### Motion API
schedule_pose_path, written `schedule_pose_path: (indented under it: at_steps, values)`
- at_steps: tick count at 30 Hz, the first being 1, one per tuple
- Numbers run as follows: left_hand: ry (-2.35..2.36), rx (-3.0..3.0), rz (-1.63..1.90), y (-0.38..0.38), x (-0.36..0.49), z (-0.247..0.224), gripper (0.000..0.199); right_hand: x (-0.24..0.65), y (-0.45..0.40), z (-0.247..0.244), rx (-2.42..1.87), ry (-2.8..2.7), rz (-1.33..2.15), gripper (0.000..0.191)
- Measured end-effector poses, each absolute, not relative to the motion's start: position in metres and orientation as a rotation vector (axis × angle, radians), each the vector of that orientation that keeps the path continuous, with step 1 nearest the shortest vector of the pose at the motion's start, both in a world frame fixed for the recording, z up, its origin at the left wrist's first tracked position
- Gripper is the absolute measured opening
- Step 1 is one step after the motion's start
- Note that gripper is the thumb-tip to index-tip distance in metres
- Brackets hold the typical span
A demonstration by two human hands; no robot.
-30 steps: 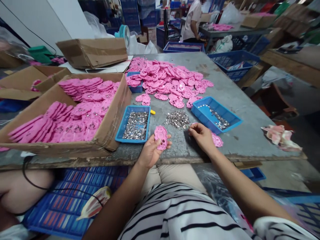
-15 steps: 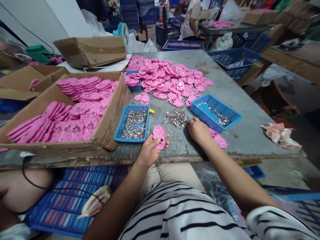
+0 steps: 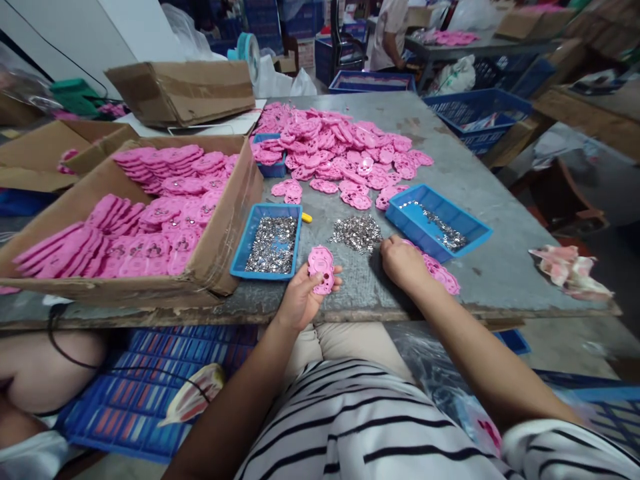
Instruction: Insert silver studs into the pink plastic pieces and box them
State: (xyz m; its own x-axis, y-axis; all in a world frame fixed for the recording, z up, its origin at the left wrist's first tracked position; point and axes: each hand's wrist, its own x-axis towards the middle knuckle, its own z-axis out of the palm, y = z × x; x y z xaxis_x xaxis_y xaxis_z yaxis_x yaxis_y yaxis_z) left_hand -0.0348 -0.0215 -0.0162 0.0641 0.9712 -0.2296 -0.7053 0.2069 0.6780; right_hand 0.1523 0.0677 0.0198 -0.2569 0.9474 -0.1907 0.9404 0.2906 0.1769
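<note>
A pink plastic piece with a scalloped edge and small holes (image 3: pixel 321 269) is gripped in my left hand (image 3: pixel 302 297), just above the table's near edge. My right hand (image 3: pixel 403 265) rests at the right side of a heap of small shiny metal parts (image 3: pixel 357 233), its fingers bent together; whatever they hold is too small to make out. Partly behind that hand lie more pink pieces (image 3: pixel 443 275). Left of the heap stands a blue tray of metal parts (image 3: pixel 240 258), and a second blue tray (image 3: pixel 467 233), with fewer parts, stands to the right.
A cardboard box (image 3: pixel 230 233) holding stacked pink pieces fills the left side. Across the back of the table spreads a big pile of pink pieces (image 3: pixel 340 150). A yellow object (image 3: pixel 307 217) lies by the left tray. Another person (image 3: pixel 391 33) is in the background.
The view has shifted slightly, moving the scene a little in the picture. My left hand keeps its hold on the pink piece, and my right hand stays beside the metal heap.
</note>
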Motion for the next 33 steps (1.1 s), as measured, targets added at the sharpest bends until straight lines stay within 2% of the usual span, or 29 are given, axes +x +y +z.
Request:
schedule_pose_path:
  at_steps: [10,13,15,18,20,23,27,33]
  values:
    - [0.751,0.472,1.325,-0.022,-0.035,-0.017,0.039,0.157,0.073,0.016,1.783,2.359,-0.024,0.034]
    - [0.772,0.476,1.328,-0.022,-0.035,-0.016,0.043,0.162,0.073,0.012,1.909,2.457,-0.161,0.026]
    - [0.805,0.487,1.334,-0.022,-0.032,-0.015,0.045,0.163,0.07,0.01,2.048,2.536,-0.482,0.017]
    - [0.914,0.537,1.364,-0.022,-0.021,-0.015,0.046,0.159,0.06,0.009,2.111,2.406,-1.504,0.011]
    - [1.022,0.596,1.395,-0.02,-0.011,-0.015,0.045,0.152,0.052,0.009,1.925,2.148,-2.154,0.019]
    - [1.18,0.638,1.466,-0.015,0.001,-0.015,0.038,0.139,0.042,0.009,1.674,1.915,-2.579,0.031]
    - [1.263,0.548,1.491,-0.009,0.006,-0.015,0.031,0.125,0.035,0.011,1.709,1.953,-2.606,0.036]
    - [1.322,0.526,1.54,-0.007,0.004,-0.016,0.032,0.118,0.027,0.012,1.886,2.292,-2.236,0.035]
